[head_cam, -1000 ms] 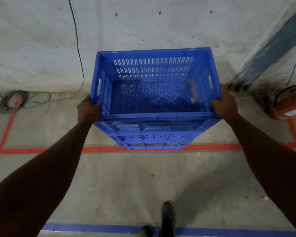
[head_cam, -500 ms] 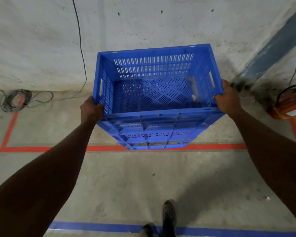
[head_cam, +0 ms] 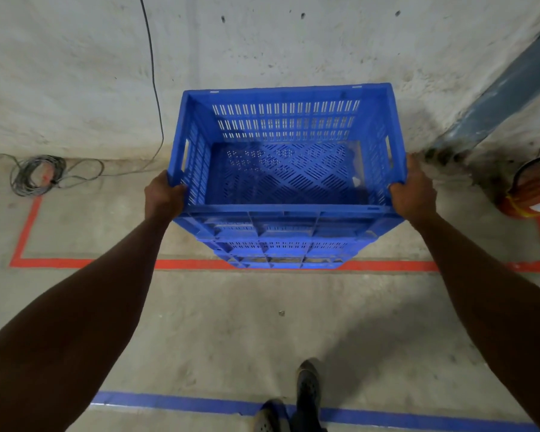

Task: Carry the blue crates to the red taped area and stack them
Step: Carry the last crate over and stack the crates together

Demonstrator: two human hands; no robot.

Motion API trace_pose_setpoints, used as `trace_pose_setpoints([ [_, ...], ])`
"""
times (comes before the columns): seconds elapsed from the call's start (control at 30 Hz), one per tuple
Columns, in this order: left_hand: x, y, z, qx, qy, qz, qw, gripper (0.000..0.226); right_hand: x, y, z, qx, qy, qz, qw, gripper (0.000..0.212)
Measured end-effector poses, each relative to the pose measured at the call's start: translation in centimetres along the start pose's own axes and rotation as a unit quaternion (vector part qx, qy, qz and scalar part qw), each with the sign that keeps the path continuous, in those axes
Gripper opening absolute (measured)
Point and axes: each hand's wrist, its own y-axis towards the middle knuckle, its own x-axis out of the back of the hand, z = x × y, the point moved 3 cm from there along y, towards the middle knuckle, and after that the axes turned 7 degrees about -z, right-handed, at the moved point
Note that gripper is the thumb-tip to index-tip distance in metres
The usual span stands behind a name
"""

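The floor [head_cam: 200, 322] carries red tape [head_cam: 75, 263] marking an area by the wall. A blue crate [head_cam: 287, 169] is above the tape's near edge, held between both hands: left hand [head_cam: 164, 194] grips its left rim, right hand [head_cam: 413, 191] its right rim.

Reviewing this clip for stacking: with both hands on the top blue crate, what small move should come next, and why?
Probably let go and draw both hands back. The top blue crate appears to sit squarely on the crates below, whose base lies at the red tape line. The left hand and right hand grip its side rims. Whether it is fully seated cannot be seen, so a slight settling press first may help.
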Motion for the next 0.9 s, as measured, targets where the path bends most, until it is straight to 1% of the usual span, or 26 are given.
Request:
trace_pose_setpoints([
  [0.13,0.4,2.2,-0.8,-0.019,0.009,-0.005,1.000,0.029,-0.3,-0.2,1.4,-0.015,0.023,-0.001,1.000,0.070],
  [0.23,0.5,3.8,-2.1,-0.012,0.011,-0.001,1.000,0.029,-0.5,-1.0,1.5,-0.030,0.015,-0.016,0.999,0.067],
  [0.33,-0.2,1.7,-1.3,-0.005,-0.005,-0.012,1.000,0.028,0.4,1.2,1.8,-0.012,0.019,0.005,1.000,0.066],
  [0.43,-1.2,-1.2,-0.3,0.001,-0.023,-0.027,0.999,0.021,1.3,3.4,1.6,-0.002,0.008,0.027,1.000,0.068],
  [0.5,-1.0,-0.8,-0.1,0.001,-0.025,-0.030,0.999,0.023,0.9,2.9,1.4,0.007,0.011,0.017,1.000,0.067],
  [0.6,-0.5,0.8,-0.3,-0.003,-0.025,-0.015,1.000,0.028,0.4,1.1,0.9,0.011,0.031,-0.010,0.999,0.065],
  [0.73,-0.3,1.1,0.2,-0.002,-0.021,-0.017,1.000,0.032,0.1,0.8,1.1,0.004,0.030,-0.012,0.999,0.068],
  [0.9,-0.3,0.9,-0.1,0.003,-0.032,-0.017,0.999,0.031,0.0,1.1,0.8,0.019,0.023,-0.016,0.999,0.066],
])
